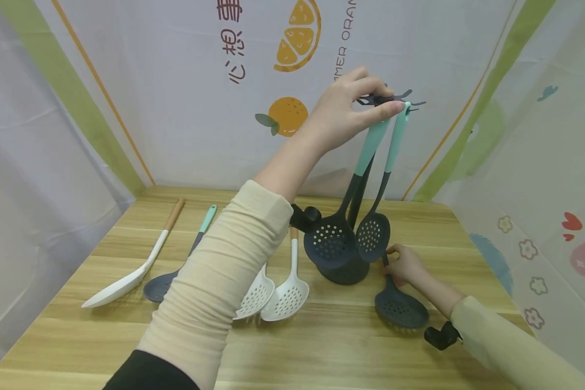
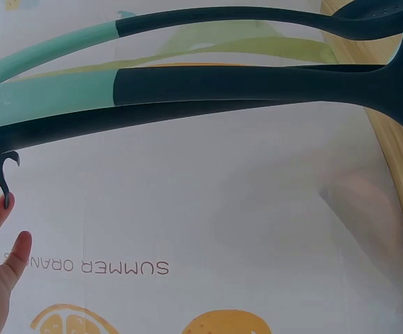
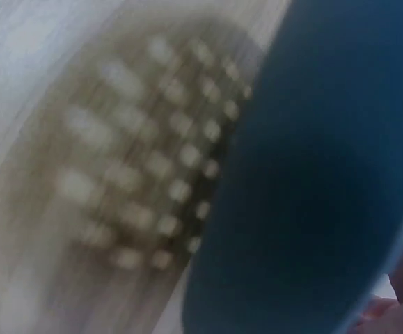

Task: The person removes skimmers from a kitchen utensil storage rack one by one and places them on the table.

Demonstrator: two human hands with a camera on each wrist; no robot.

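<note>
Cream sleeve [image 1: 214, 281] in the foreground, a person reaches the left arm up across a utensil display. Behind hangs a white curtain [image 1: 185, 130] printed with oranges and lettering, above a wood-grain surface [image 1: 322, 352]. At right of centre stands a dark utensil rack [image 1: 346, 273], its round base on the surface. From it, side by side, hang a large perforated skimmer [image 1: 330, 244] and a smaller perforated skimmer [image 1: 373, 238], both with mint-green handles.

Just right of the rack, a dark slotted skimmer [image 1: 402, 310] hangs head-down from the right hand [image 1: 403, 266]; that grip is clamped on its slim neck. Whether its head touches the surface cannot be told.

Out to the left lie a white spatula [image 1: 127, 284] with a wood-toned handle, a grey utensil [image 1: 161, 287] with a mint-green handle and two white perforated turners [image 1: 286, 298], one partly behind the sleeve. Overhead, the left hand [image 1: 343, 105] has its grip clamped on the rack's top, thumb beside the end of a mint-green handle, near the slender dark hooks [image 1: 416, 103].
</note>
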